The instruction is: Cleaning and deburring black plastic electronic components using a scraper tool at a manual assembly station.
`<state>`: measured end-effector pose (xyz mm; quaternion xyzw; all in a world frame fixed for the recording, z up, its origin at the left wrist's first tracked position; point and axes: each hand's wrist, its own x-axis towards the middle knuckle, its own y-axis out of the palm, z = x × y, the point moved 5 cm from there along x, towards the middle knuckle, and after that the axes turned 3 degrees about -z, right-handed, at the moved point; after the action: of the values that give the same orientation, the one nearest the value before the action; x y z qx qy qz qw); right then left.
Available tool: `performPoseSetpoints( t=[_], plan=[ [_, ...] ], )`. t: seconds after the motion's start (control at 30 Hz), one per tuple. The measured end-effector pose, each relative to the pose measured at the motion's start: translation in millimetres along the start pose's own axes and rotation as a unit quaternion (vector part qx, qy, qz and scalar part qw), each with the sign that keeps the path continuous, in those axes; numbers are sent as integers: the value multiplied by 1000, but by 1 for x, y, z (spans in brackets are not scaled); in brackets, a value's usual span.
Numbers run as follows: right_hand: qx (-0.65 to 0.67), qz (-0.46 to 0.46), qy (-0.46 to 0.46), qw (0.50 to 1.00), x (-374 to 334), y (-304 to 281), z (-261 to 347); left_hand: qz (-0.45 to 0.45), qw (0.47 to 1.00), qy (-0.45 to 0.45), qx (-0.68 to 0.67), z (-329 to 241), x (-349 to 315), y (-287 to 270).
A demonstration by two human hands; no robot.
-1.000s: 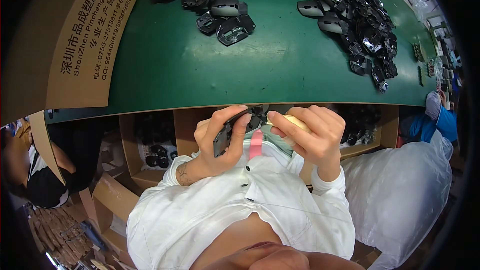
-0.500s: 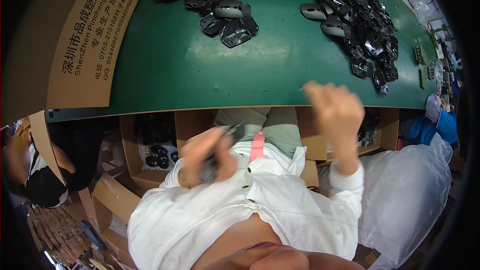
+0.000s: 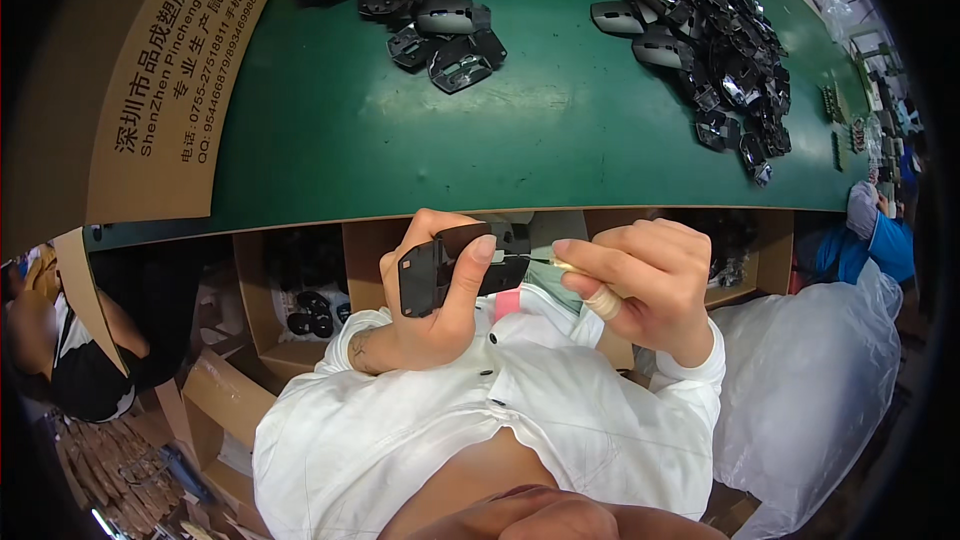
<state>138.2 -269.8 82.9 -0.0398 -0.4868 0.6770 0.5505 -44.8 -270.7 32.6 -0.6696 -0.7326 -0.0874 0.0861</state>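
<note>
Between hands, slim piece [image 3: 541,260] is pinched by right hand [image 3: 660,285]; black shell [image 3: 424,278], gripped by left hand [image 3: 437,328], is best held steady.

Head-worn fisheye, left of pair: looks down over white shirt [image 3: 390,410], close up; green table [image 3: 450,150] across top.

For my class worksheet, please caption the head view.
Left hand grips a black plastic part, right hand a slim tool, before a green table.
</note>
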Motion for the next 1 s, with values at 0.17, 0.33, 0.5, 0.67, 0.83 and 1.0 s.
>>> performPoseSetpoints(
  t=[0.17,0.33,0.5,0.67,0.83,1.0],
  plan=[
    [-24,21,-10,999,0,3,1,9,1000,14,18,-1,2,0],
    [-42,21,-16,999,1,5,2,20,999,14,35,-1,2,0],
    [-77,33,-35,996,2,6,3,2,999,31,18,1,1,2],
    [-124,31,-62,990,2,10,7,12,999,9,33,2,1,3],
    [-228,40,-110,967,4,14,17,15,999,-25,24,4,1,3],
    [-266,34,-126,955,3,19,19,14,998,-53,27,7,3,1]
  ],
)
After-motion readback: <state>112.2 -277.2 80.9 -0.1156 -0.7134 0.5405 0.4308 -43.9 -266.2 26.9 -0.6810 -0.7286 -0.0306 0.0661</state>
